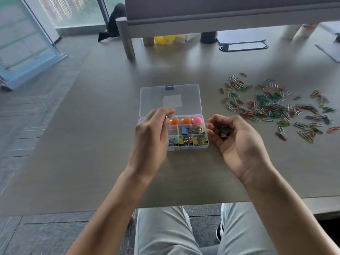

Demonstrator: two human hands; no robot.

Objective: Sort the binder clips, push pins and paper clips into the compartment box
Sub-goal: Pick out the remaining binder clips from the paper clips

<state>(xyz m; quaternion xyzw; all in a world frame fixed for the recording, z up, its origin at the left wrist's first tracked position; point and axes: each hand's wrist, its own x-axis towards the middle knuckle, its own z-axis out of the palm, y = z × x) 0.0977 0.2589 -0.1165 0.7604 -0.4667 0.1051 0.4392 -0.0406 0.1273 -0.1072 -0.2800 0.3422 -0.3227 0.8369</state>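
The left hand (150, 133) hangs over the box's (205, 144) left end and hides the compartments there. Its thumb and forefinger are pressed together on something small and shiny at the fingertips; what it is cannot be made out. The right hand (237, 140) lies palm up just beside the box at its 3 o'clock, fingers curled loosely around a small dark heap of binder clips (223, 132), too bunched to count.

The box is clear plastic, its lid (170, 100) folded back flat toward 12 o'clock with a blue latch (169, 87) on the far edge. In the far row sit three round pins (186, 121): two orange, one pink. Any further ones are covered by the left hand. The middle and near rows hold coloured clips (189, 139), blue, yellow and green, overlapping too much for a count.

At the box's 2 o'clock, well apart from it, a wide scatter of coloured paper clips (272, 105) lies on the table (92, 162); there are far too many to count, and the scatter reaches toward the right edge of view.

At 12 o'clock the far table is blurred: a yellow bag (164, 39), a dark cup (208, 37), papers (241, 40).
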